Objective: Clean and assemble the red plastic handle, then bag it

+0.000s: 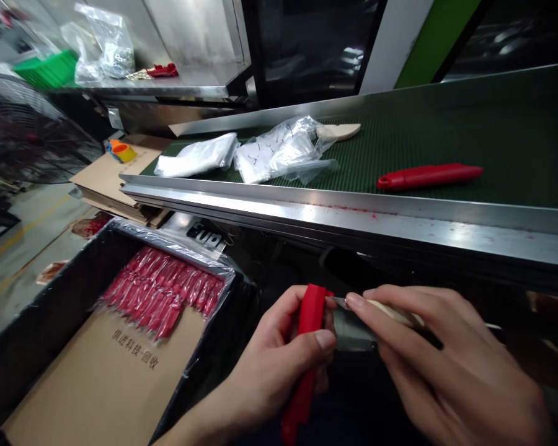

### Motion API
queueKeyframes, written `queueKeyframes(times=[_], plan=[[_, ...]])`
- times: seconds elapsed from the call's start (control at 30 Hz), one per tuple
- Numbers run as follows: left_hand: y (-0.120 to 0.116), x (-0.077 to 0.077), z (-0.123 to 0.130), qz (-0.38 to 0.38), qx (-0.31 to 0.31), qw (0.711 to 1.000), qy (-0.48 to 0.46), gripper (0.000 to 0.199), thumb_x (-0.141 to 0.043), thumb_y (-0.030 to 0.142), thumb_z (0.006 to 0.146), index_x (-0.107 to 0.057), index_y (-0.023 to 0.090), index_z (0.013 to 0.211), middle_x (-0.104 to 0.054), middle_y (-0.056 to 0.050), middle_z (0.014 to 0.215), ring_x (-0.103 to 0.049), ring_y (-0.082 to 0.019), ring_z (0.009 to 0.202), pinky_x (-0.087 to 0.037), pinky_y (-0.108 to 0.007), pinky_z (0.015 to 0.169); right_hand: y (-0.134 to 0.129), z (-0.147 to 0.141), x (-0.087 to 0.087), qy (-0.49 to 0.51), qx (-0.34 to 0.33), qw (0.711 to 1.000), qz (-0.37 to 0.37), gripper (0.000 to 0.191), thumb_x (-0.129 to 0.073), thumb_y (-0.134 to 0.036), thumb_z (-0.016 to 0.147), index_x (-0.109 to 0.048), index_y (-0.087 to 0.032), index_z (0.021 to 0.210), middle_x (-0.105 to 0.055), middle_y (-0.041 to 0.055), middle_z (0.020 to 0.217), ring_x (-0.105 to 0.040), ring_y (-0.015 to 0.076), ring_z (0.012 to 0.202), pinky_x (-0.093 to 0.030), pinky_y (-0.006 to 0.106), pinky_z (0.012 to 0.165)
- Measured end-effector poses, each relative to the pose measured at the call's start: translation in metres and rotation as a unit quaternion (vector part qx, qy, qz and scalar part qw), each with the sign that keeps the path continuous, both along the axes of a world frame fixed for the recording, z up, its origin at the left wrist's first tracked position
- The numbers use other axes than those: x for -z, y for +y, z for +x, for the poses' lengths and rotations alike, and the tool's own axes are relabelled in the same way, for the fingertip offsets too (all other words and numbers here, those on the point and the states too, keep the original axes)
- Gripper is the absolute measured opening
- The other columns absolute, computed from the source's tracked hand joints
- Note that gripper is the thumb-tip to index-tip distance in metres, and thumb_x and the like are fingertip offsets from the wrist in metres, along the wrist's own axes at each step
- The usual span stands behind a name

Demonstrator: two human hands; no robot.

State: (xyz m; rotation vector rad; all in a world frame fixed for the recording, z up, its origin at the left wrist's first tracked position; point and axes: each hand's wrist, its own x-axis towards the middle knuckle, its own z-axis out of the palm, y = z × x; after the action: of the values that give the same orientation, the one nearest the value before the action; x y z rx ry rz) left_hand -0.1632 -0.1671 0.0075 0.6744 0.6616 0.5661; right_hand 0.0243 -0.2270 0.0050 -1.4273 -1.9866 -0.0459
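Observation:
My left hand [283, 359] is wrapped round a red plastic part [310, 310], which is held roughly upright with its top end showing above the fingers. My right hand [446, 359] grips a knife with a pale handle [393, 313]. The small metal blade [339, 301] points left and meets the edge of the red part near its top. Above my hands, a second red part [430, 176] lies on the dark green conveyor belt [493, 136].
Plastic bags [279, 152] and a pale curved piece [346, 131] lie on the belt. Its metal rail [400, 226] runs across in front. At the lower left, a black crate [51, 322] holds cardboard and rows of bagged red parts [162, 288]. Orange tape [122, 152] sits on stacked cardboard.

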Motion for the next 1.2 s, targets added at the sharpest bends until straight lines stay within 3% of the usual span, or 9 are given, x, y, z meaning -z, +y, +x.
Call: queueKeyframes(times=[0.2, 0.37, 0.57, 0.77, 0.97, 1.1, 1.2], plan=[[-0.001, -0.001, -0.003, -0.012, 0.003, 1.0, 0.005, 0.024, -0.07, 0.027, 0.085, -0.059, 0.02, 0.105, -0.052, 0.003, 0.082, -0.05, -0.002, 0.054, -0.045, -0.013, 0.049, 0.004, -0.001, 0.006, 0.034, 0.002, 0.999, -0.006, 0.043, -0.059, 0.0, 0.087, -0.065, -0.017, 0.125, -0.061, 0.0112, 0.111, -0.057, 0.0214, 0.1, -0.047, 0.038, 0.081], [-0.007, 0.001, -0.006, -0.022, 0.053, 0.998, -0.025, 0.034, -0.075, 0.032, 0.08, -0.06, 0.019, 0.107, -0.059, 0.0, 0.082, -0.052, -0.002, 0.051, -0.043, -0.012, 0.048, 0.007, 0.009, 0.013, 0.098, 0.08, 0.992, -0.008, 0.042, -0.058, -0.007, 0.091, -0.063, -0.025, 0.128, -0.063, 0.0046, 0.114, -0.061, 0.0164, 0.098, -0.049, 0.031, 0.081], [-0.004, 0.005, 0.001, -0.089, 0.016, 0.99, -0.112, 0.02, -0.058, 0.027, 0.088, -0.057, 0.018, 0.106, -0.057, -0.002, 0.089, -0.052, -0.005, 0.05, -0.043, -0.014, 0.041, -0.005, -0.002, 0.007, 0.108, 0.0, 0.994, -0.017, 0.043, -0.053, 0.003, 0.089, -0.065, -0.018, 0.124, -0.058, 0.0088, 0.115, -0.057, 0.0158, 0.104, -0.048, 0.028, 0.082], [-0.003, 0.0, 0.003, -0.119, 0.045, 0.985, -0.115, 0.015, -0.055, 0.029, 0.089, -0.055, 0.017, 0.099, -0.053, -0.001, 0.077, -0.047, -0.005, 0.049, -0.041, -0.012, 0.04, -0.006, -0.011, 0.007, 0.124, 0.007, 0.992, -0.028, 0.044, -0.053, 0.003, 0.089, -0.065, -0.019, 0.125, -0.058, 0.0089, 0.116, -0.057, 0.016, 0.104, -0.047, 0.03, 0.086], [-0.003, 0.006, 0.001, -0.129, 0.047, 0.98, -0.147, 0.02, -0.051, 0.026, 0.091, -0.056, 0.021, 0.11, -0.057, -0.003, 0.087, -0.049, -0.004, 0.049, -0.038, -0.011, 0.04, -0.009, -0.009, 0.011, 0.112, 0.003, 0.993, -0.026, 0.044, -0.054, 0.001, 0.089, -0.064, -0.018, 0.127, -0.057, 0.0095, 0.117, -0.056, 0.0172, 0.104, -0.047, 0.033, 0.088], [-0.005, 0.009, -0.002, -0.132, 0.071, 0.978, -0.144, 0.025, -0.059, 0.027, 0.086, -0.06, 0.02, 0.11, -0.059, -0.003, 0.085, -0.049, -0.005, 0.049, -0.039, -0.012, 0.04, -0.004, -0.005, 0.014, 0.101, 0.014, 0.995, -0.012, 0.042, -0.055, 0.0, 0.089, -0.065, -0.017, 0.125, -0.059, 0.0096, 0.114, -0.057, 0.0176, 0.103, -0.047, 0.033, 0.087], [-0.011, 0.005, -0.003, -0.107, 0.085, 0.981, -0.141, 0.037, -0.069, 0.025, 0.075, -0.064, 0.012, 0.108, -0.063, -0.008, 0.079, -0.05, -0.005, 0.052, -0.038, -0.011, 0.044, 0.001, -0.001, 0.014, 0.125, 0.054, 0.991, -0.005, 0.039, -0.057, -0.001, 0.089, -0.066, -0.017, 0.124, -0.061, 0.0086, 0.113, -0.059, 0.0162, 0.101, -0.047, 0.03, 0.085]])
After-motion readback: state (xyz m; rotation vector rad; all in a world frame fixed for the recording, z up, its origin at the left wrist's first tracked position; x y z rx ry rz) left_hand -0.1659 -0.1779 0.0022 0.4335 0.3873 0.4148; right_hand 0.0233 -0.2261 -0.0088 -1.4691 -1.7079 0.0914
